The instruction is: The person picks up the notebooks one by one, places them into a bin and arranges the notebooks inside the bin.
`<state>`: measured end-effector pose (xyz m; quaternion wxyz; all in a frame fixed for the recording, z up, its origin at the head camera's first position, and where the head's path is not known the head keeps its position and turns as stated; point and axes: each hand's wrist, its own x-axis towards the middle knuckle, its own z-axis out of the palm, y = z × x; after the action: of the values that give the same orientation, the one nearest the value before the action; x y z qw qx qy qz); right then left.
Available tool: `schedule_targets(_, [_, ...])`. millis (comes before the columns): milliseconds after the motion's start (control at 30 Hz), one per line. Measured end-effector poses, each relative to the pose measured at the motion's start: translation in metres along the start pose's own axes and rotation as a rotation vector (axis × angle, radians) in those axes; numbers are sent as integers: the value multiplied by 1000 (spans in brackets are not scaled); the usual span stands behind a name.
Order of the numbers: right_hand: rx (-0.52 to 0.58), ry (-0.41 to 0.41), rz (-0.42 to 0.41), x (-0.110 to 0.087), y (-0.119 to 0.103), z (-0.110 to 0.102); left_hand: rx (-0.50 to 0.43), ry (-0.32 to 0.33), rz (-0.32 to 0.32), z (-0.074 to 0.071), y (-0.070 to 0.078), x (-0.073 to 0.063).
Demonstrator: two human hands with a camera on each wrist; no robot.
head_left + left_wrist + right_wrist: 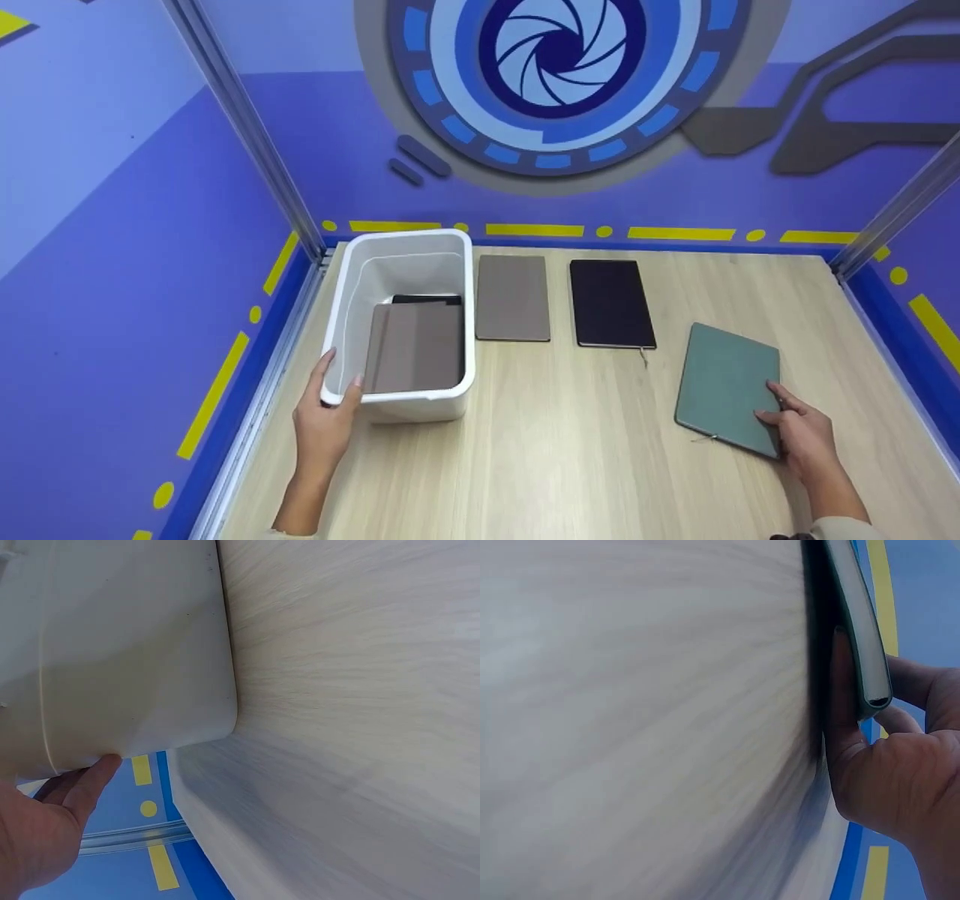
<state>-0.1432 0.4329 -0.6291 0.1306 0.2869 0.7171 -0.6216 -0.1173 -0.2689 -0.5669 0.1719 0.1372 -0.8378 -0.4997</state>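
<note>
A blue-violet wall (300, 135) with a round printed emblem backs the wood-grain bench (570, 457). On the left of the bench stands the white bin (420, 410), upright, its mouth facing up. Inside it a grey-brown notebook (420, 349) lies cover up, overlapping a black item (426, 299) (mostly hidden, so I cannot tell what it is).

Just to the right of the bin, a taupe notebook (513, 298) lies flat; next along, a small gap apart, is the black notebook (613, 304). Farther right and nearer the person, well apart from the bin, is the green notebook (727, 390), turned at an angle, its right edge raised off the bench.

The right hand (808, 436) pinches that edge, with digits on both faces (the right wrist view shows one underneath). The left hand (324, 427) is curled at the bin's near left corner, gripping the rim between thumb and fingers. Smallest are the ribbons: one (643, 357) trails from the black notebook, another (705, 438) from the green.
</note>
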Motion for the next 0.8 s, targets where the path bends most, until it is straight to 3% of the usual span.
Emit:
schedule_targets(533, [145,108,-21,-3,0,-2,-32,-22,21,4,1,0])
schedule_targets(800, [248,60,-46,-15,-10,6,-30,-2,36,2,0,1])
